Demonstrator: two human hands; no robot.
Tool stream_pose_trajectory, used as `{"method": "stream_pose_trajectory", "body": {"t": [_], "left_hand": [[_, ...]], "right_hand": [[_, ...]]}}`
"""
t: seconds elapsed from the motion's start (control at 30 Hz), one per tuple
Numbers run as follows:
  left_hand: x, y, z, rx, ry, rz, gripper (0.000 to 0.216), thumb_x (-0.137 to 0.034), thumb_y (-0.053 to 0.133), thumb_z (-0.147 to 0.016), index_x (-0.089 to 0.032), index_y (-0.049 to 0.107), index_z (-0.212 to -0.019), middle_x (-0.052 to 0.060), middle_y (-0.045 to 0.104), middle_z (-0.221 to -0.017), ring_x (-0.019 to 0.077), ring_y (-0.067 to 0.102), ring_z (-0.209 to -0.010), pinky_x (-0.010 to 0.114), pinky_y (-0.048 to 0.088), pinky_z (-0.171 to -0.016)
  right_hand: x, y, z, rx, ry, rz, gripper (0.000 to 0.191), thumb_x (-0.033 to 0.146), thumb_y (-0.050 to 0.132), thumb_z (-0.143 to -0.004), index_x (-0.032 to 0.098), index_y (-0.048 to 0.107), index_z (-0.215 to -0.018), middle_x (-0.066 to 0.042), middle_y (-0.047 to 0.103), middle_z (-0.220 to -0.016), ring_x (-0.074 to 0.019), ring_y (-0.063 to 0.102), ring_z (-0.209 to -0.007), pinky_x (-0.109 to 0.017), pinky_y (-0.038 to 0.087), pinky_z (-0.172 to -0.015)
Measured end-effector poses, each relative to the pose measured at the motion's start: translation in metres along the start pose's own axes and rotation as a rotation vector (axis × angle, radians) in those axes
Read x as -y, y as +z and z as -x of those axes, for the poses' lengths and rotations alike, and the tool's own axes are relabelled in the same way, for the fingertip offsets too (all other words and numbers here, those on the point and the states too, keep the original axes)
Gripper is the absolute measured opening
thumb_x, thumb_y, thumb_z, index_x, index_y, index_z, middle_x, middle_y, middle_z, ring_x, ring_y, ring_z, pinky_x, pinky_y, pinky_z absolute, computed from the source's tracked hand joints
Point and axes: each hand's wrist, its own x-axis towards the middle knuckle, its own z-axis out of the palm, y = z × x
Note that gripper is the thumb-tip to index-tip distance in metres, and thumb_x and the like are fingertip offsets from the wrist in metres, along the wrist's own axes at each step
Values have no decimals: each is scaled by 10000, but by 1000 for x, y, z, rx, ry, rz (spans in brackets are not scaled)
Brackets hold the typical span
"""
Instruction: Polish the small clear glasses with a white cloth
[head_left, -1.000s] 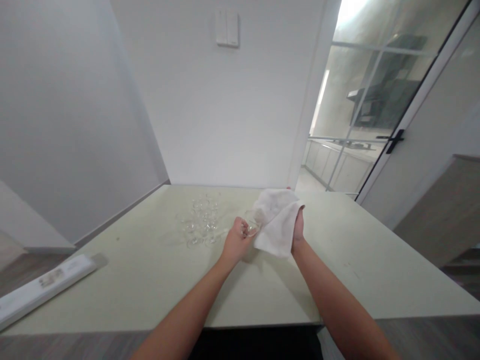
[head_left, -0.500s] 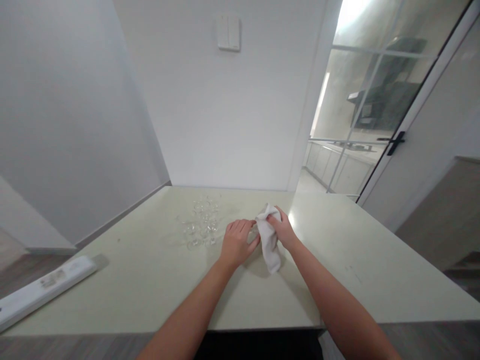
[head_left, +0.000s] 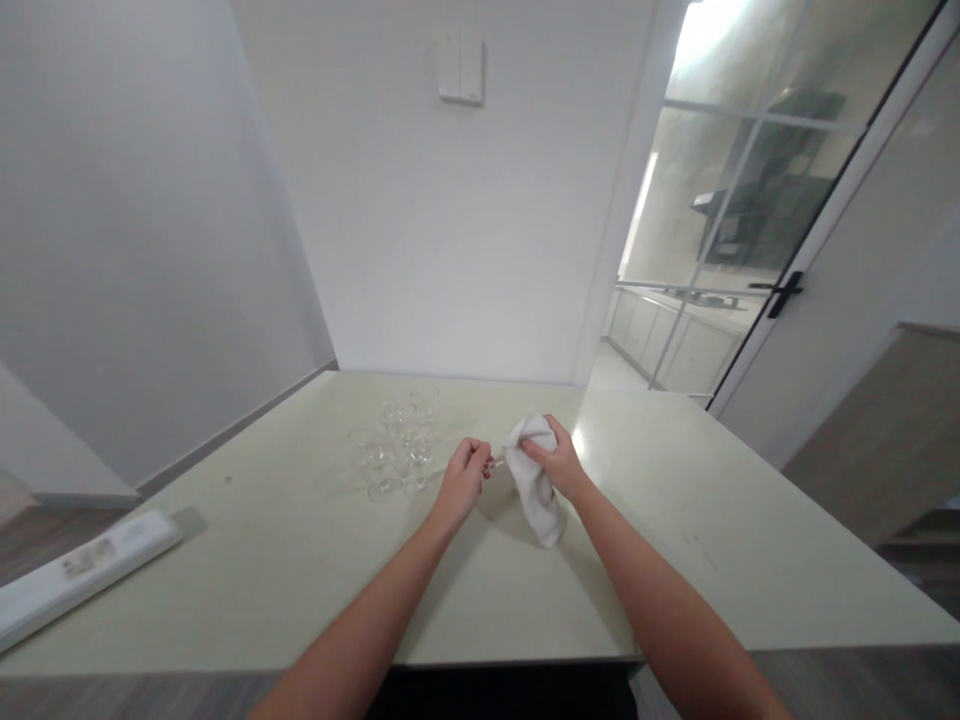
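My left hand is closed, its fingers pinching the thin clear stem of a small stemmed glass. The bowl of that glass is hidden inside a white cloth. Wrapped round the cloth is my right hand, thumb on top, pressing it about the bowl. The cloth's loose end hangs down toward the table. To the left of my left hand stand several clear stemmed glasses in a close group; their outlines overlap and are faint.
The pale table reaches to the wall. A long white power strip or bar-shaped object lies at its left edge. A wall switch is ahead. On the right is a glazed door with a black handle.
My left hand has turned and drawn slightly left, its fingers now on the stem instead of spread beside the cloth. The cloth now covers the bowl. My view has shifted slightly.
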Motion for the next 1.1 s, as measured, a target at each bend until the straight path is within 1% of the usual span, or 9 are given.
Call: {"method": "stream_pose_trajectory", "body": {"t": [0.13,0.2,0.33,0.43,0.5,0.7,0.8,0.93,1.1], "left_hand": [[-9,-4,12,13,563,-290,156,-343,535,-850,-193,541,-894,66,595,-922,174,562,-863,295,447,-746],[-10,-4,15,53,655,-335,140,-326,541,-847,-195,517,-802,63,590,-880,169,557,-833,299,442,-759],[-2,0,10,-91,285,-132,269,-437,470,-880,-200,469,-753,-5,502,-702,114,464,-584,239,391,-559],[5,4,2,-31,-149,115,397,-564,370,-878,-196,464,-762,-22,493,-644,81,334,-414,221,264,-401],[7,5,-1,36,-224,125,438,-599,355,-871,-191,472,-759,-19,504,-627,79,324,-385,222,237,-378],[-5,-3,11,-4,517,-268,217,-402,550,-849,-198,532,-920,41,570,-874,158,550,-801,286,444,-720],[-5,-4,14,5,645,-296,182,-358,566,-839,-196,492,-800,26,539,-819,143,523,-754,281,427,-711],[1,-2,4,-94,188,-24,296,-467,501,-861,-202,433,-746,-49,393,-635,85,356,-500,215,306,-483],[9,0,-9,138,-519,374,413,-606,468,-792,-208,391,-711,-88,330,-557,43,154,-359,199,94,-379]], "right_hand": [[-10,6,-5,-67,313,-261,399,524,678,-722,193,603,-931,2,632,-751,-142,555,-622,-262,447,-596],[-9,9,-3,-25,407,-285,427,562,643,-736,181,613,-927,-8,635,-728,-146,550,-590,-271,445,-570],[1,6,3,74,139,-73,430,470,737,-678,196,595,-977,-5,633,-819,-153,568,-702,-274,461,-662],[6,1,4,69,-115,147,458,398,795,-614,201,591,-975,5,614,-873,-168,560,-808,-280,448,-760],[5,-1,2,33,-116,154,408,403,771,-645,200,593,-951,8,607,-855,-163,553,-788,-274,444,-740],[-4,4,-3,-44,261,-236,415,501,694,-718,196,611,-988,-14,648,-818,-147,566,-665,-262,455,-622],[-2,7,0,29,325,-246,430,546,655,-743,180,629,-967,-23,651,-798,-145,561,-645,-264,453,-603],[6,4,5,86,66,-12,442,474,730,-696,200,594,-1016,-17,635,-870,-161,567,-742,-280,465,-690],[10,2,6,137,-242,268,490,364,797,-624,202,589,-1036,-20,596,-965,-188,554,-893,-305,437,-842]]}}
